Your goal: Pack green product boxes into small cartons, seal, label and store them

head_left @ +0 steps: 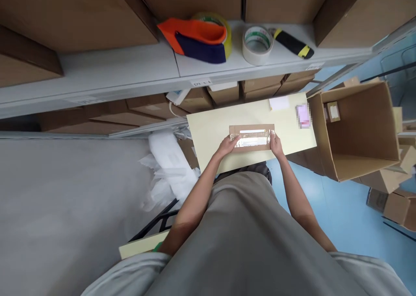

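A flat brown cardboard box [252, 147] with shiny clear tape and white printed areas on its top is held level over a pale yellow board [211, 127]. My left hand [227, 144] grips its left end, thumb lying on top. On the opposite end, my right hand [276, 144] is closed with the thumb over the edge. The fingers beneath the box are hidden. Whether the box touches the board I cannot tell.
A large open carton [357, 127] stands right of the board. On the shelf above lie an orange tape dispenser [198, 40], a tape roll [258, 44] and a black-yellow cutter [294, 43]. White foam wrap [170, 161] is at the left. A white paper [278, 103] lies on the board.
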A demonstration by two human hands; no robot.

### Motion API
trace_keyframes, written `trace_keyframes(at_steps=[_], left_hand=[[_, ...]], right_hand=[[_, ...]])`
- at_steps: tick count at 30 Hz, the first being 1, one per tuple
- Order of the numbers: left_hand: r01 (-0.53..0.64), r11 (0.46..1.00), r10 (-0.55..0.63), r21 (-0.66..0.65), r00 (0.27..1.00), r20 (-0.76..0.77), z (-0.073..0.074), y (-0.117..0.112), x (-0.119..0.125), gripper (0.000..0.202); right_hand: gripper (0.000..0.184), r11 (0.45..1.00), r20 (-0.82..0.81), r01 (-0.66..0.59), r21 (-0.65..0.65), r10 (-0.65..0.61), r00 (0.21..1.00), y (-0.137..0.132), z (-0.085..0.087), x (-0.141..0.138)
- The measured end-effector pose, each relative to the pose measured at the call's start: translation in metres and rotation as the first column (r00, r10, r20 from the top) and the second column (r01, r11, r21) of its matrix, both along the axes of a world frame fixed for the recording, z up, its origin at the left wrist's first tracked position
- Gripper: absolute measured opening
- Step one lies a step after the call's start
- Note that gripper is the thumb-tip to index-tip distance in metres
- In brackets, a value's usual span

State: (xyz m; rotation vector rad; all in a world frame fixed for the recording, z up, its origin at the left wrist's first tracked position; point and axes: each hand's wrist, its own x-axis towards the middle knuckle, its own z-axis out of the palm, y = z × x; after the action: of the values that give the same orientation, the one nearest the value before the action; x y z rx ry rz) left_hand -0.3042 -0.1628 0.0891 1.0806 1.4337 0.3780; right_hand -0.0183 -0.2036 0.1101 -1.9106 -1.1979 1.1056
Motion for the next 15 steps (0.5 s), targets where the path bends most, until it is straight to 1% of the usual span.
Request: trace_keyframes(at_steps=[4, 7, 8, 9, 11, 13, 15], left_hand=[[-0.068, 0.997, 0.067, -0.042, 0.997, -0.034, 0.006, 0.002, 0.006, 0.066], [-0.097, 0.994, 0.095, -0.045, 0.994, -0.047, 0.008, -0.002, 0.008, 0.063], [-0.103, 0.994, 0.101, -0.037, 0.994, -0.043, 0.008, -0.005, 0.008, 0.066], [-0.114, 0.993, 0.114, -0.027, 0.993, -0.028, 0.007, -0.01, 0.006, 0.073], [-0.148, 0.989, 0.148, 0.009, 0.989, 0.032, 0.003, -0.021, 0.002, 0.099], [-0.176, 0.982, 0.168, 0.065, 0.98, 0.103, -0.003, -0.034, -0.003, 0.126], [-0.164, 0.978, 0.151, 0.132, 0.983, 0.103, -0.009, -0.044, -0.007, 0.138]], right_hand=[[0.104, 1.0, 0.017, -0.008, 0.014, 0.008, 1.0, 0.003, 0.005, -0.004], [0.1, 1.0, 0.044, 0.004, -0.028, -0.003, 0.999, 0.0, 0.012, -0.002], [0.098, 0.998, 0.044, 0.0, -0.055, 0.002, 0.999, -0.002, 0.015, 0.001], [0.096, 0.997, 0.035, -0.009, -0.083, 0.012, 0.999, -0.006, 0.018, 0.005], [0.093, 0.992, -0.005, -0.044, -0.115, 0.043, 0.999, -0.015, 0.025, 0.014], [0.092, 0.991, -0.071, -0.094, -0.1, 0.087, 0.994, -0.026, 0.032, 0.022], [0.092, 0.988, -0.127, -0.142, -0.067, 0.133, 0.983, -0.034, 0.035, 0.028]])
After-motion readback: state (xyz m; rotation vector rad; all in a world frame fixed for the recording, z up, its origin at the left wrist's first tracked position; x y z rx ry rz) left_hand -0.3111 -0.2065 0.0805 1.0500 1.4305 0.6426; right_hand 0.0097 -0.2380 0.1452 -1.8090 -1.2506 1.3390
